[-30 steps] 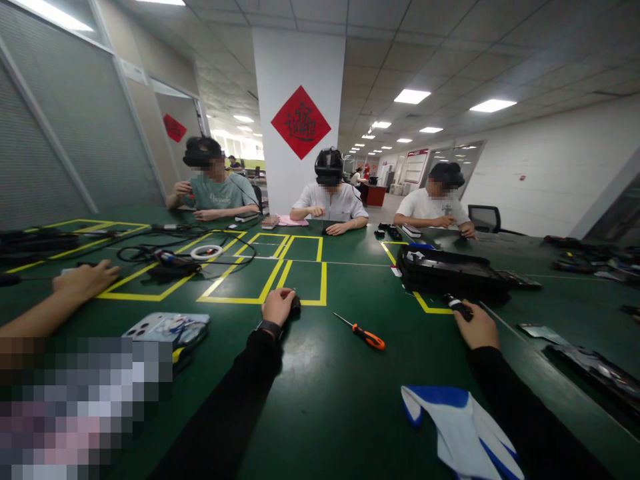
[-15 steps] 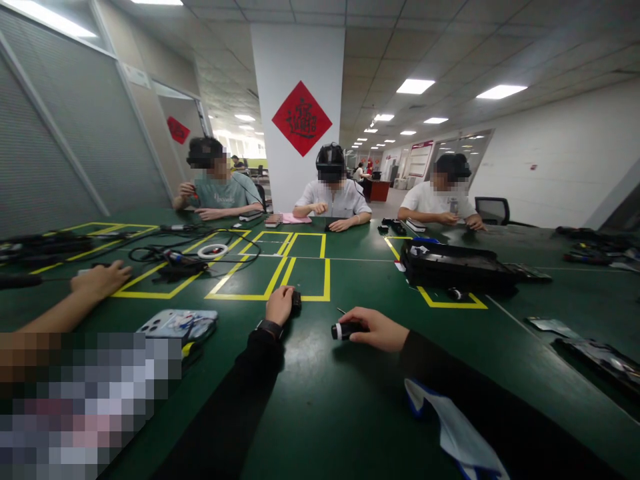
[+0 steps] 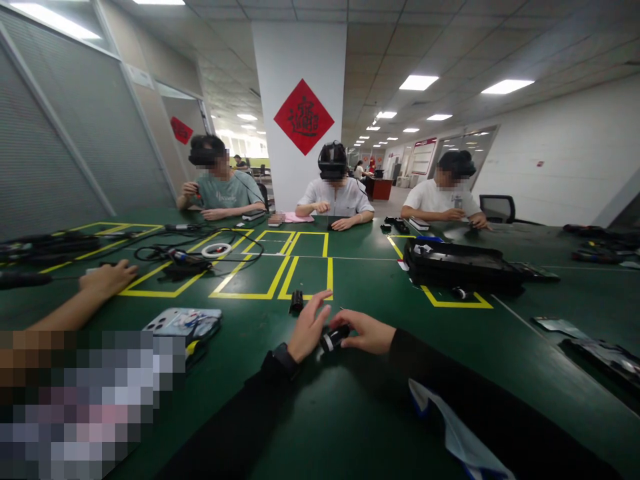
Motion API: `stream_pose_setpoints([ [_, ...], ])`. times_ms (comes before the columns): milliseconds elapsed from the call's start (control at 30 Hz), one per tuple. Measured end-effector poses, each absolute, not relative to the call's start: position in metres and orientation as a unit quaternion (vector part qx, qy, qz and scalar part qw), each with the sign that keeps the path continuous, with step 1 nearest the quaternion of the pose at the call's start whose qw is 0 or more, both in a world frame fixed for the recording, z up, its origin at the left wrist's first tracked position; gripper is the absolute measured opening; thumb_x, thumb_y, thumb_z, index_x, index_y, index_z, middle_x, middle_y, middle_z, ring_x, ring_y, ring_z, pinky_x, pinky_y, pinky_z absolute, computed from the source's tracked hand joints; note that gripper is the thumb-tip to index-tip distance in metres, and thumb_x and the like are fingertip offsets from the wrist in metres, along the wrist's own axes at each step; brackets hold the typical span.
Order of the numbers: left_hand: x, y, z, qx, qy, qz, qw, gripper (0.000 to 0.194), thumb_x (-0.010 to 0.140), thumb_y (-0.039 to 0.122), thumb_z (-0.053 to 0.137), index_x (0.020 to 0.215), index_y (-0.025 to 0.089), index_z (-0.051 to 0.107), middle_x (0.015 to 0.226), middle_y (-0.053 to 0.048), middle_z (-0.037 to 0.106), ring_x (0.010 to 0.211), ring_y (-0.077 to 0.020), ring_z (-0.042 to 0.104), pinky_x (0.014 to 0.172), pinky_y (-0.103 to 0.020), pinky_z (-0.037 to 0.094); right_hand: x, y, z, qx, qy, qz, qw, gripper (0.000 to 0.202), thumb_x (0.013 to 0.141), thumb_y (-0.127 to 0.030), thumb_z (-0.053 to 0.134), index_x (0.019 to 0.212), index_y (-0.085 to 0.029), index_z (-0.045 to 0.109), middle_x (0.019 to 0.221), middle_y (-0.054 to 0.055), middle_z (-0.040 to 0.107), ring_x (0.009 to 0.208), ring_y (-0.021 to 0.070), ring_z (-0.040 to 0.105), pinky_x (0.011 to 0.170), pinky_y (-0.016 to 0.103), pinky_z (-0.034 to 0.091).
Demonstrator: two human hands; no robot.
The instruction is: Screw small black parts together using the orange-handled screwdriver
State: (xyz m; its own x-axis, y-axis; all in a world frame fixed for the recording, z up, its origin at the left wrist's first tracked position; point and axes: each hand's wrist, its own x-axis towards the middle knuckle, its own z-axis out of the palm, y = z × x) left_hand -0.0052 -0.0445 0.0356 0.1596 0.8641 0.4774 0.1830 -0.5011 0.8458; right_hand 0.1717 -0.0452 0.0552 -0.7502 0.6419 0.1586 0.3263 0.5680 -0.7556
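My right hand point(image 3: 369, 331) grips a short black cylinder with a white band point(image 3: 334, 339), which lies tilted low over the green table. The tip of a thin metal piece pokes out just above these fingers. My left hand point(image 3: 307, 328) is open, its fingers stretched out and apart, close to the left side of the cylinder; whether it touches is unclear. Just beyond the left hand, a small black ribbed part point(image 3: 297, 302) stands on the table near a yellow tape line.
A black tray point(image 3: 460, 265) stands at the right, with a small black part point(image 3: 461, 293) before it. A phone point(image 3: 185, 320) lies at left, near another person's hand point(image 3: 107, 279). Cables point(image 3: 175, 257) cover the left side. Several people sit opposite. A blue-edged white cloth point(image 3: 450, 427) lies by my right sleeve.
My left hand has let go of the small black part and moved right, toward the cylinder, with its fingers opening. My right hand has shifted slightly left with the cylinder, which has turned.
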Motion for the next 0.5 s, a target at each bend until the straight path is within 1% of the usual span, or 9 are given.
stream_pose_setpoints([
  [67,0.003,-0.052,0.033,0.674,0.337,0.465,0.463,0.041,0.079,0.028,0.048,0.119,0.018,0.044,0.127,-0.008,0.044,0.117,-0.019,0.04,0.1,-0.034,0.029,0.172,-0.048,0.059,-0.278,-0.86,0.361,0.228,0.04,0.065,-0.011,0.064,0.102,-0.016,0.051,0.102,0.005,0.054,0.095,0.0167,0.051,0.085,0.033,0.04],
  [167,0.006,-0.053,0.028,0.623,0.303,0.407,0.595,0.048,0.072,0.025,0.058,0.117,0.018,0.046,0.122,-0.01,0.048,0.113,-0.0205,0.044,0.097,-0.033,0.033,0.174,-0.048,0.062,-0.262,-0.863,0.366,0.231,0.038,0.064,-0.008,0.063,0.1,-0.017,0.052,0.102,0.004,0.053,0.093,0.0155,0.051,0.082,0.032,0.041],
  [233,0.006,-0.053,0.025,0.584,0.279,0.358,0.673,0.048,0.071,0.025,0.059,0.117,0.018,0.045,0.112,-0.01,0.055,0.101,-0.0208,0.054,0.089,-0.035,0.041,0.174,-0.051,0.064,-0.277,-0.866,0.341,0.239,0.037,0.063,-0.007,0.064,0.096,-0.017,0.054,0.098,0.003,0.054,0.09,0.0153,0.052,0.081,0.032,0.041],
  [300,0.006,-0.054,0.024,0.544,0.263,0.307,0.736,0.05,0.073,0.027,0.057,0.119,0.018,0.041,0.098,-0.009,0.059,0.082,-0.0195,0.061,0.075,-0.035,0.048,0.17,-0.063,0.072,-0.335,-0.858,0.277,0.272,0.03,0.062,-0.007,0.063,0.09,-0.016,0.056,0.094,0.003,0.055,0.09,0.0168,0.051,0.082,0.034,0.04],
  [367,0.005,-0.055,0.024,0.515,0.268,0.294,0.759,0.049,0.075,0.032,0.054,0.12,0.017,0.039,0.086,-0.008,0.06,0.066,-0.0164,0.062,0.063,-0.031,0.05,0.164,-0.09,0.089,-0.395,-0.831,0.216,0.326,0.021,0.066,-0.007,0.06,0.084,-0.016,0.058,0.094,0.004,0.056,0.094,0.0185,0.049,0.084,0.036,0.038],
  [400,0.005,-0.055,0.025,0.509,0.275,0.304,0.757,0.048,0.076,0.033,0.053,0.119,0.016,0.04,0.084,-0.007,0.061,0.061,-0.0145,0.061,0.058,-0.028,0.05,0.161,-0.108,0.1,-0.405,-0.82,0.207,0.347,0.017,0.069,-0.008,0.058,0.084,-0.017,0.058,0.095,0.004,0.056,0.096,0.0185,0.048,0.086,0.036,0.038],
  [433,0.005,-0.055,0.026,0.507,0.283,0.317,0.75,0.045,0.076,0.034,0.052,0.117,0.016,0.042,0.083,-0.008,0.061,0.058,-0.0123,0.06,0.054,-0.025,0.049,0.157,-0.127,0.111,-0.395,-0.818,0.218,0.357,0.014,0.071,-0.011,0.057,0.083,-0.018,0.059,0.096,0.004,0.056,0.096,0.0181,0.049,0.086,0.035,0.038],
  [500,0.006,-0.055,0.029,0.51,0.294,0.334,0.736,0.042,0.077,0.033,0.051,0.114,0.016,0.045,0.087,-0.008,0.061,0.053,-0.0088,0.057,0.048,-0.021,0.046,0.152,-0.159,0.125,-0.346,-0.827,0.28,0.345,0.013,0.08,-0.018,0.049,0.088,-0.022,0.059,0.094,0.001,0.058,0.093,0.0153,0.051,0.084,0.032,0.041],
])
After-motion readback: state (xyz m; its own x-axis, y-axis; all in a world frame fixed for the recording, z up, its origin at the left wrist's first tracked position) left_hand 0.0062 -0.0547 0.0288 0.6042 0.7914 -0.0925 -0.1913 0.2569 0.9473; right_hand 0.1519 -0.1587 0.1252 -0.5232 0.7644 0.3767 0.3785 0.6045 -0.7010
